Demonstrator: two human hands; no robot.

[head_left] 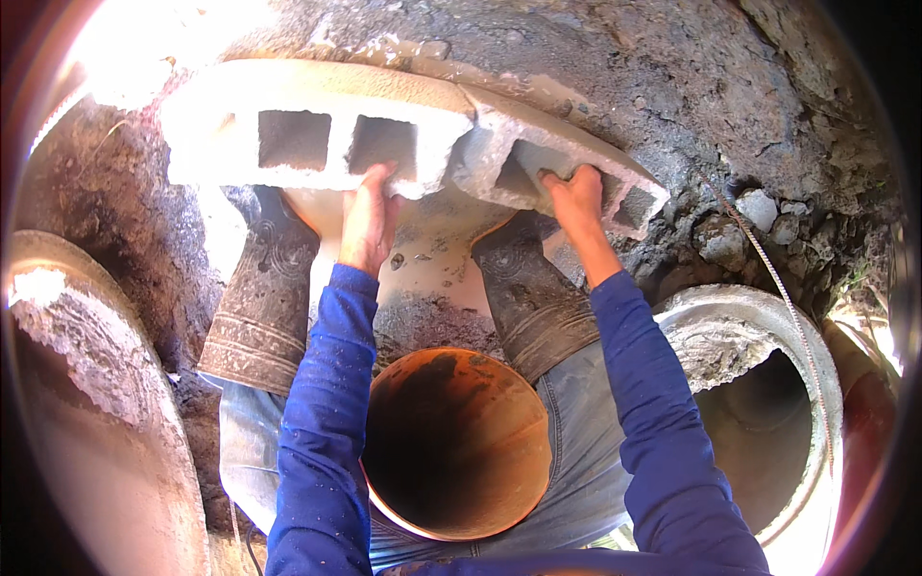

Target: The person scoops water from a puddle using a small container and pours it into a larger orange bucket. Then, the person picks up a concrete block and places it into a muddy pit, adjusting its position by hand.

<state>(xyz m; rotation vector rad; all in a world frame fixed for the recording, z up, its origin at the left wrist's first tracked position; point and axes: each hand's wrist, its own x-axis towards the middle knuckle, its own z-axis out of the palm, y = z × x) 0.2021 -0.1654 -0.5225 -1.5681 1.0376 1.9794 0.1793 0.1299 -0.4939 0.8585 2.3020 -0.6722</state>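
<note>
Two pale hollow concrete blocks lie end to end in front of me, a left block and a right block, with their square holes facing me. My left hand grips the lower edge of the left block, its fingers closed at the right-hand hole. Round the lower wall of the right block, my right hand is closed with the thumb at a hole. Some fingers of both hands are hidden by the blocks. The adjoining block ends meet or nearly meet.
Muddy rubber boots, left and right, stand below the blocks. Between my legs is an orange pipe, open end up. Concrete pipes flank me at left and right. A thin rod crosses the right rim, near loose stones.
</note>
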